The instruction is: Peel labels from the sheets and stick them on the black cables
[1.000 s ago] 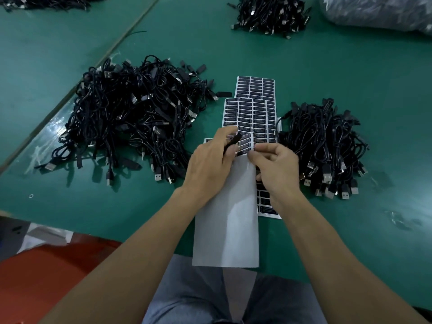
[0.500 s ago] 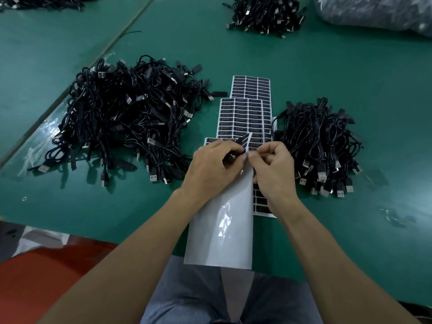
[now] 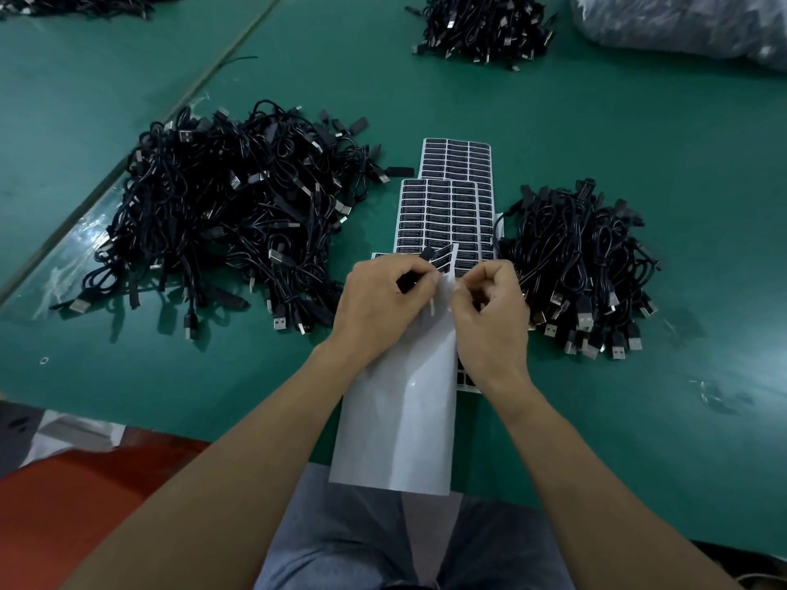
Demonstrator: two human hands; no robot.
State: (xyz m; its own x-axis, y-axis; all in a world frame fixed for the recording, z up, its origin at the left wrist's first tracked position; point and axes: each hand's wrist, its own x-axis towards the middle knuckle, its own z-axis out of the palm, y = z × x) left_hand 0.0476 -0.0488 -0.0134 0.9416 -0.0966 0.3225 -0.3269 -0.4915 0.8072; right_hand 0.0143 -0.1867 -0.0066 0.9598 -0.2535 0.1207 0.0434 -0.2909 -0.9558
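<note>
Curled tighter than before, right hand [image 3: 489,317] is apparently closed on a label [image 3: 457,287]; sheet [image 3: 396,427] and cable [image 3: 409,284] are gripped by left hand [image 3: 381,306]; wrapping is judged next.

Bare forearms [image 3: 238,453], grey trousers [image 3: 340,542]

1. Your head-worn wide-angle camera looks forward and down, close over your left hand [image 3: 383,300] and right hand [image 3: 489,321].
2. Sole view: the green table [image 3: 639,134] fills it, your lap [image 3: 349,547] at the bottom edge.

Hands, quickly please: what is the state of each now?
Left hand: grips a black cable end.
Right hand: pinches the white label sheet, perhaps a label.
</note>
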